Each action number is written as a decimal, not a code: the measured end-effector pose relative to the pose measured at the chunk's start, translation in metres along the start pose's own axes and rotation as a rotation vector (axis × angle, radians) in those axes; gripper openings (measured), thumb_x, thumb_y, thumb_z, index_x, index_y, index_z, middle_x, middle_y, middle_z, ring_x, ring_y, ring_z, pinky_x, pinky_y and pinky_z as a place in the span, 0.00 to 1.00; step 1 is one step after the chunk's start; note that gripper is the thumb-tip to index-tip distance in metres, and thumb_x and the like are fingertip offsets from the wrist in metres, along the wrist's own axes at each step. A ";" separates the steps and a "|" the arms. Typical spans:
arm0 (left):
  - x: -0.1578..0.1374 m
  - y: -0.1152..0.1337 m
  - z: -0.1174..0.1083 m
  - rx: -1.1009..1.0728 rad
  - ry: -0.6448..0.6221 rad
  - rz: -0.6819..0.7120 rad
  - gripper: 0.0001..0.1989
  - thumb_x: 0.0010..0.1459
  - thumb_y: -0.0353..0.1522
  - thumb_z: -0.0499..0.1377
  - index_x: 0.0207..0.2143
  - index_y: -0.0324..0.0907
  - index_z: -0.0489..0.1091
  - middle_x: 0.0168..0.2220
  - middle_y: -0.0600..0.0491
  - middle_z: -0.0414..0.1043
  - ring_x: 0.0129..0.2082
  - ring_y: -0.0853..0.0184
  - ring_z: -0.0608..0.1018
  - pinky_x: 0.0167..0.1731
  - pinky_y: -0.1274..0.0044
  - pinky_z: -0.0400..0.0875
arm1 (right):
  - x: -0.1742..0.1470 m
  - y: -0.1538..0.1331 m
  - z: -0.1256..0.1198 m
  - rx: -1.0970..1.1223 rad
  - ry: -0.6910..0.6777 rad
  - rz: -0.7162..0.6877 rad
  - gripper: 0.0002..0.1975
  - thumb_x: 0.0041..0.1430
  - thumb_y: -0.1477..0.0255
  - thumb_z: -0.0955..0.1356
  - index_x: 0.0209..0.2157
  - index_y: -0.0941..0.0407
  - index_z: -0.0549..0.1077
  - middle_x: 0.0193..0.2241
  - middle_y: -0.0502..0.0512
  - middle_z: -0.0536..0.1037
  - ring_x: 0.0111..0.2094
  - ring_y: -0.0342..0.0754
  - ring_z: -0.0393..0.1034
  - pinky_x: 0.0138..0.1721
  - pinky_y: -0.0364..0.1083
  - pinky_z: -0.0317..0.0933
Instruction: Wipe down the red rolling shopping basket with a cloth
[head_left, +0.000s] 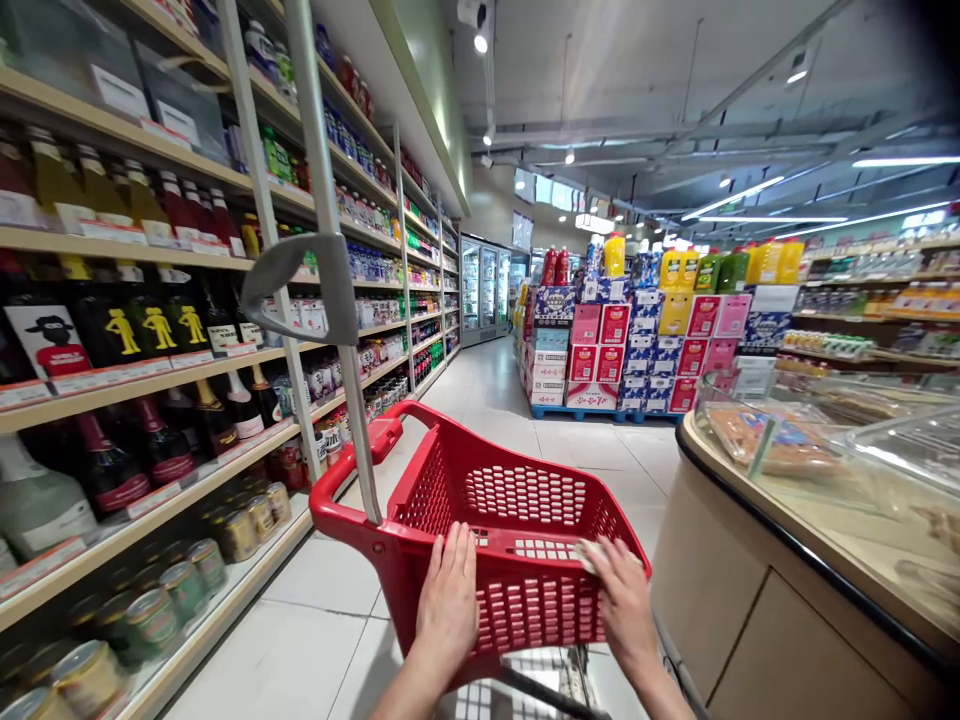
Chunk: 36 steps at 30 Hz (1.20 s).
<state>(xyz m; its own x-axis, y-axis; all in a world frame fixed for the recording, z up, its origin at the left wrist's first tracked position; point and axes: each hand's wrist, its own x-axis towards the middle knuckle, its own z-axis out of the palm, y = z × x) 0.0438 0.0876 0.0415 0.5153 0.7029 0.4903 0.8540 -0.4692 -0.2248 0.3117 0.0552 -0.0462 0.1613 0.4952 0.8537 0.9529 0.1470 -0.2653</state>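
A red plastic shopping cart [465,440] with perforated sides stands in front of me, and no goods show in its basket. My left hand [448,595] lies against the near side at the rim, its fingers stretched out and holding nothing. Further right, my right hand [624,592] is over the same rim near the basket's corner. A pale, crumpled cloth or tissue [591,553] sticks out from under its fingers. At the cart's left end rises a grey metal pole [330,200] with a grey bracket [300,288] partway up.
Shelves [142,360] of bottles and cans run along the left. A rounded display counter [720,500] with packaged food stands close on the right. Ahead are stacked drink cartons [600,350] on blue pallets [577,411]. The tiled aisle [480,385] leads back to glass-door coolers [487,280].
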 end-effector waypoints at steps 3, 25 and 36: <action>0.000 0.003 -0.003 0.006 -0.042 0.021 0.32 0.46 0.26 0.48 0.57 0.34 0.51 0.58 0.46 0.53 0.59 0.61 0.52 0.57 0.67 0.45 | -0.009 -0.004 0.002 -0.027 0.117 0.126 0.25 0.53 0.78 0.54 0.52 0.50 0.63 0.51 0.56 0.65 0.55 0.58 0.52 0.48 0.65 0.53; 0.006 -0.013 -0.008 0.014 -0.097 -0.021 0.29 0.50 0.28 0.48 0.56 0.30 0.52 0.58 0.42 0.51 0.59 0.56 0.50 0.57 0.64 0.43 | 0.024 -0.062 0.056 0.319 -0.220 0.019 0.28 0.50 0.82 0.55 0.52 0.49 0.62 0.52 0.51 0.64 0.55 0.50 0.53 0.54 0.57 0.51; 0.017 -0.073 -0.065 -0.232 0.239 -0.323 0.25 0.50 0.26 0.47 0.53 0.40 0.58 0.54 0.48 0.61 0.56 0.60 0.58 0.57 0.62 0.45 | 0.063 -0.131 0.070 0.539 -0.203 0.115 0.25 0.51 0.81 0.56 0.48 0.51 0.67 0.50 0.52 0.67 0.53 0.48 0.58 0.54 0.54 0.53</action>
<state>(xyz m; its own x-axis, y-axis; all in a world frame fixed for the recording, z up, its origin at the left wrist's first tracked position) -0.0146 0.0993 0.1212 0.1709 0.7027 0.6906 0.9152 -0.3729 0.1529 0.1794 0.1276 0.0112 0.1530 0.6798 0.7172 0.6589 0.4707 -0.5868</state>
